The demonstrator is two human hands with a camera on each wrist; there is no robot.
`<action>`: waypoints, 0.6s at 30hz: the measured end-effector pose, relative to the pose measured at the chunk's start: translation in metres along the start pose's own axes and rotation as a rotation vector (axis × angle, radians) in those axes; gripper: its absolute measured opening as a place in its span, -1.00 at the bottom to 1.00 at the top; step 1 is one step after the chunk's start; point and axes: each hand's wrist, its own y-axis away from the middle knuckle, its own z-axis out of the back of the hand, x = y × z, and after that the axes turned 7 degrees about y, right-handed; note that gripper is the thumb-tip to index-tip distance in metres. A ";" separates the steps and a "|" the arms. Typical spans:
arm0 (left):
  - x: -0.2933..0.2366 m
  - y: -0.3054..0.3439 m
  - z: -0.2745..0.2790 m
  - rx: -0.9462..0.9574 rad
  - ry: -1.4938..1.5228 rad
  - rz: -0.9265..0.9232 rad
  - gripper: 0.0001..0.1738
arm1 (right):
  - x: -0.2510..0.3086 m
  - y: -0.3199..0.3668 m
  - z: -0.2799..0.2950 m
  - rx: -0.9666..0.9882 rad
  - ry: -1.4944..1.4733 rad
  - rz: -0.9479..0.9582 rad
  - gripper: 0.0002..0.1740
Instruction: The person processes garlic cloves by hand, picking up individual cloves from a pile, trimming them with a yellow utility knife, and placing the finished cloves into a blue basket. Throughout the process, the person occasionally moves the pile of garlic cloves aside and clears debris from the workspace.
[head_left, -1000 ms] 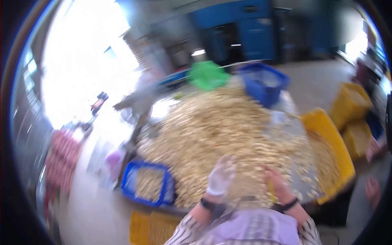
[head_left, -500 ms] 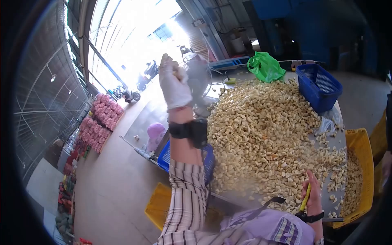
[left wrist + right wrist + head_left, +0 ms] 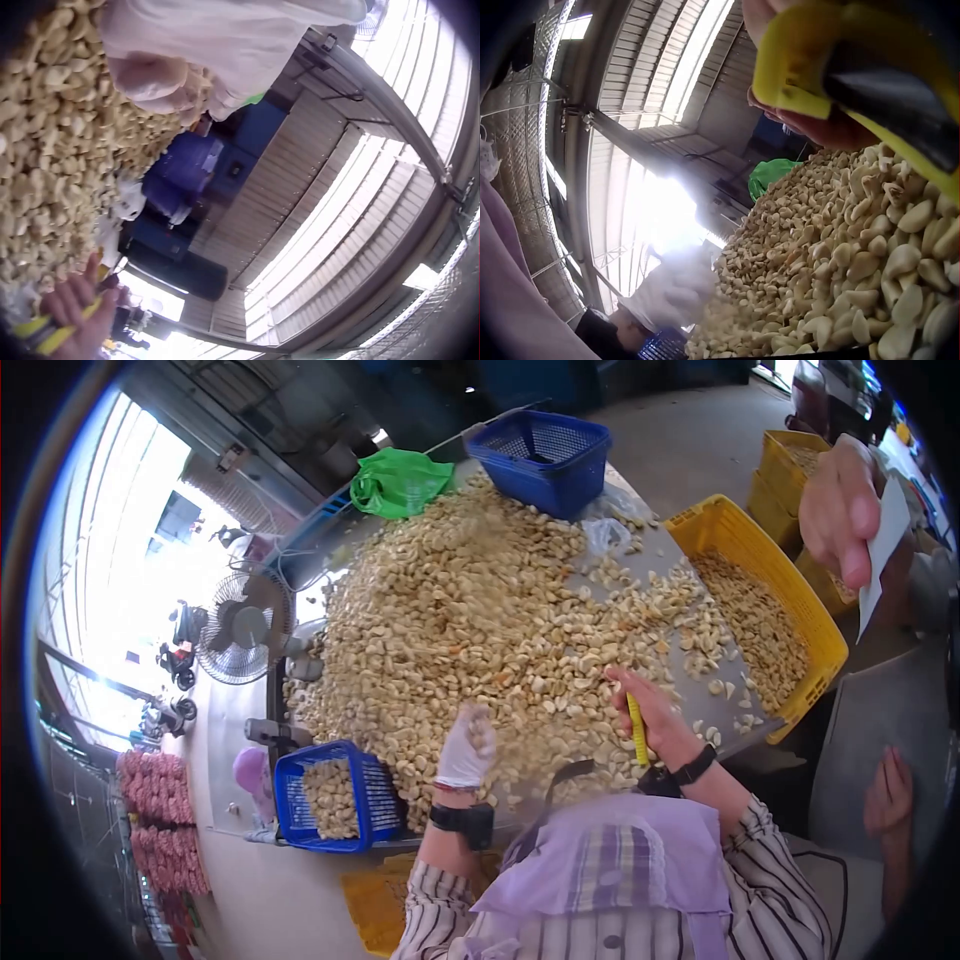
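A broad pile of garlic cloves [image 3: 450, 610] covers the metal table [image 3: 655, 555]. My left hand [image 3: 468, 745], in a white glove, is over the pile's near side with fingers curled in. In the left wrist view the glove [image 3: 217, 52] fills the top; I cannot tell whether a clove is inside its fingers. To the right, my bare right hand [image 3: 655, 715] grips a yellow box cutter [image 3: 637, 730] just over the cloves. The right wrist view shows the cutter's yellow body [image 3: 787, 67] with its dark middle up close.
A blue basket [image 3: 340, 800] of cloves stands at the left corner, a yellow crate [image 3: 820, 690] of cloves at the right. Farther back are another blue basket [image 3: 540, 455] and a green bag [image 3: 400, 482]. Another person's hand [image 3: 840, 510] holds white paper [image 3: 885, 560]. A fan [image 3: 245, 625] stands left.
My left hand was over the pile, rose high to the left half a second ago, and is now back down over the cloves. The right hand keeps the box cutter. The head view has swung.
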 end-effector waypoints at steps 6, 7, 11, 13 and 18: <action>0.040 -0.013 -0.007 0.046 -0.110 0.085 -0.76 | -0.001 -0.008 -0.004 -0.068 -0.030 -0.080 -0.67; 0.042 -0.016 -0.016 -0.006 -0.157 0.025 -0.79 | -0.001 -0.010 -0.003 -0.056 -0.028 -0.060 -0.68; 0.043 -0.032 -0.019 -0.064 -0.303 -0.094 -0.79 | 0.005 -0.007 -0.002 -0.065 -0.050 -0.075 -0.70; 0.043 -0.039 -0.023 -0.096 -0.470 -0.168 -0.77 | 0.002 -0.010 0.002 -0.044 -0.026 -0.078 -0.68; 0.048 -0.098 -0.010 -0.099 -0.957 -0.575 -0.67 | 0.008 -0.003 -0.004 -0.104 -0.032 -0.102 -0.69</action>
